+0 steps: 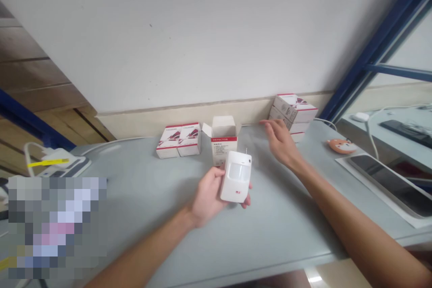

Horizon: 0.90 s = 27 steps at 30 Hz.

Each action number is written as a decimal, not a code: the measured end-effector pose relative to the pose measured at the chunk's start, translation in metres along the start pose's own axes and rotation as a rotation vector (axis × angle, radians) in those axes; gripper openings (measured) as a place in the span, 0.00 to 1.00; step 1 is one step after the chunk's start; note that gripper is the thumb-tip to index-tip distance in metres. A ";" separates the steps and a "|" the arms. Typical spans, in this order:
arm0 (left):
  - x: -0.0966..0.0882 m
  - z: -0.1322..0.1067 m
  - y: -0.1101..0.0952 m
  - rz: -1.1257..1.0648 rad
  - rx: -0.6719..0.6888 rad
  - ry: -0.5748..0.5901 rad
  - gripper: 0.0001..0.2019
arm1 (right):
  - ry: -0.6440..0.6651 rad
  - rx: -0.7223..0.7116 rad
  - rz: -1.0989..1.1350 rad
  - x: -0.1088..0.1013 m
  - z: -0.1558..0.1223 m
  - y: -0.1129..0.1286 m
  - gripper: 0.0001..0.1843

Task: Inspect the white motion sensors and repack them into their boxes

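My left hand [209,195] is closed around a white motion detector [236,180], its lens window and short antenna facing up toward me. Just behind the detector, an opened white and red box [224,143] marked DETECTOR stands upright with its flaps spread. My right hand [278,139] hovers to the right of that box, fingers stretched toward the wall and nothing in them. It is nearest to a stack of closed detector boxes [293,114], which it partly hides. Two more closed boxes [178,139] lie side by side left of the opened one.
The grey table [162,243] meets a white wall. On the right are an orange animal-shaped item [341,146] and a dark phone-like slab [388,184] on a white sheet. A power strip [67,164] with cables sits at left, near a blurred-out patch. Blue frame posts [367,49] flank the table.
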State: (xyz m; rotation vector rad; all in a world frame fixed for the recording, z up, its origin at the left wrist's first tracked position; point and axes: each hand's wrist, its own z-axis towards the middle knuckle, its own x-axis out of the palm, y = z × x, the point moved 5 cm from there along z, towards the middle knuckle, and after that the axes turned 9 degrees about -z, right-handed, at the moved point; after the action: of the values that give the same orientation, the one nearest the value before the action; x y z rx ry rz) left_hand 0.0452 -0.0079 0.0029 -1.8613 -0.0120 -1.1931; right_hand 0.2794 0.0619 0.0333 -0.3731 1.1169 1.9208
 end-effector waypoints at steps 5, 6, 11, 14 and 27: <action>0.004 -0.003 -0.005 -0.028 0.018 -0.018 0.26 | 0.248 -0.054 0.160 -0.012 -0.011 0.042 0.27; 0.004 -0.004 -0.006 -0.044 0.015 -0.018 0.26 | 0.321 -0.063 0.174 -0.011 -0.015 0.049 0.26; 0.002 -0.004 -0.008 -0.106 -0.005 -0.008 0.26 | 0.501 0.029 0.309 -0.006 -0.026 0.067 0.25; 0.003 -0.004 -0.008 -0.110 -0.010 0.007 0.27 | 0.614 0.106 0.418 0.001 -0.029 0.068 0.21; 0.008 -0.003 -0.013 -0.001 -0.006 0.027 0.25 | 0.506 0.353 0.684 0.009 -0.028 0.064 0.19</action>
State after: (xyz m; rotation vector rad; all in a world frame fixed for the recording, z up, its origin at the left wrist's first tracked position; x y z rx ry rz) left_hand 0.0415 -0.0057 0.0180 -1.8501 0.0058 -1.2195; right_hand 0.2192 0.0289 0.0483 -0.3076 2.0934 2.1923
